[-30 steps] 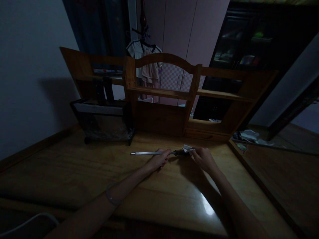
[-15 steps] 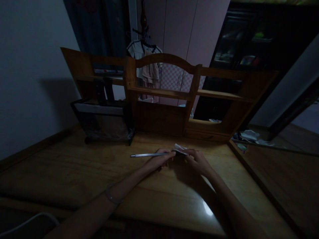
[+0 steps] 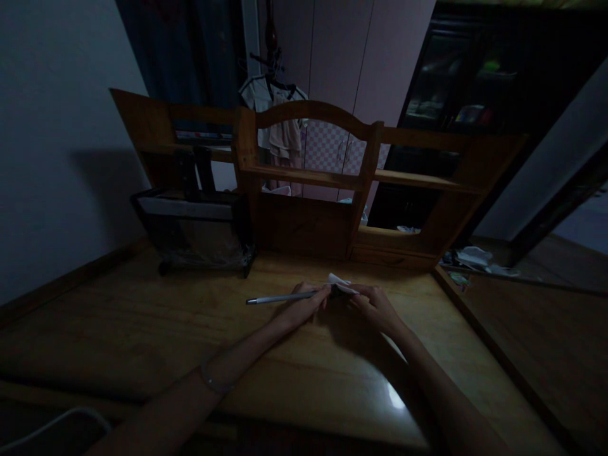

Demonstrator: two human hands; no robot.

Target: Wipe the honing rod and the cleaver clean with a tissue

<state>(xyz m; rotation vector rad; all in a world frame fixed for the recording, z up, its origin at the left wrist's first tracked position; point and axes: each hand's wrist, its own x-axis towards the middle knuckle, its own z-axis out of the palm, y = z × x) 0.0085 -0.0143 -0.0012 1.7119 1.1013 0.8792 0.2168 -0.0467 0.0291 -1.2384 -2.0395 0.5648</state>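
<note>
My left hand (image 3: 306,304) is closed round a slim, silver, pen-like stick (image 3: 278,298), which points out to the left over the wooden desk (image 3: 190,342). A dark part (image 3: 336,291), perhaps the stick's other end, shows between my hands. I cannot tell what kind of tool it is. Pinched in my right hand (image 3: 375,307) is a small white piece of tissue or cloth (image 3: 338,280), folded against that dark part. Both hands are close together just above the desk, and their fingertips are partly hidden.
A wooden shelf unit (image 3: 304,228) stands along the desk's back edge. Left of my hands is a black-framed holder (image 3: 194,231) with clear plastic wrap. A white cable (image 3: 71,411) curves at the lower left, and a raised wooden edge (image 3: 479,329) runs down the right.
The white piece has shifted slightly left and folds more over the dark part. The stick's left end has dipped a little. Both hands keep their hold.
</note>
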